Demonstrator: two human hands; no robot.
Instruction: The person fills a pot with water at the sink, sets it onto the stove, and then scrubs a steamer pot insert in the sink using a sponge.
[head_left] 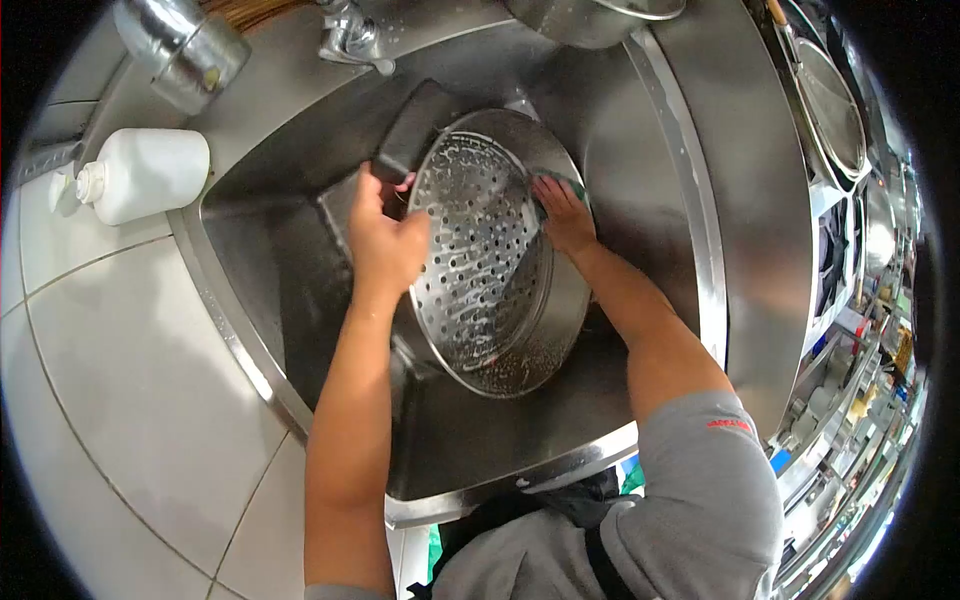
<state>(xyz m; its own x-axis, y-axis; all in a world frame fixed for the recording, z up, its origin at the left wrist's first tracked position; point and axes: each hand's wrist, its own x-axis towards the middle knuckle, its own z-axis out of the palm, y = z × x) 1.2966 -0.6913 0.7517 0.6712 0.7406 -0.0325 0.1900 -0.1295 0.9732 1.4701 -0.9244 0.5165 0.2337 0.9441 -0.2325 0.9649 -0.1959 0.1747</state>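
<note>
Grey sleeve (705,470); soapy perforated pot (475,265) in sink (460,455); hands (388,248) on pot

Right sleeve (705,480): small red lettering (729,424) on grey cloth, too blurred to read.
Labels, numbers, signs: none legible.

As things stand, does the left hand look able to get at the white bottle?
Probably yes: nothing visible blocks the way from the left hand to the bottle beside the sink, though it would likely have to release the strainer first.
</note>
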